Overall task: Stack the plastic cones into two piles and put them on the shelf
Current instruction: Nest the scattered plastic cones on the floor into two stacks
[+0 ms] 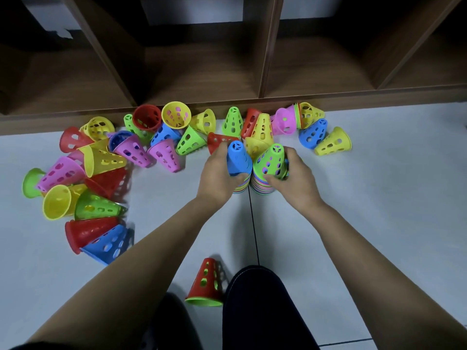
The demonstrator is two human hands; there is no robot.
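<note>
From your head camera, you are looking down at a pale floor (pixel 379 198) with a brown wooden shelf (pixel 202 72) along the far side.

Your left hand (pixel 217 173) grips the blue-topped pile (pixel 238 157). Its fingers (pixel 222 149) are curled round the far side and the thumb presses the near side. Your right hand (pixel 294 178) grips the green-topped pile (pixel 271 160) the same way, with its fingers (pixel 290 151) wrapped round the top cone. Both piles stand upright on the floor, side by side and just about touching, in the middle. Many coloured rims show under each hand. The piles are near the shelf but not in it.

Loose cones (pixel 101 168) lie in a big heap on the left, most of them on their sides. They are red, yellow, pink, green and blue. More cones lie along the foot of the shelf. A green cone (pixel 233 122) stands upright there, just past your left hand. On the right, a blue cone (pixel 313 133) and a yellow cone (pixel 333 142) lie on their sides next to each other.

Near you, a red cone (pixel 206 284) stands upright on top of a green one, just beside your legs (pixel 257 311) in dark trousers.
</note>
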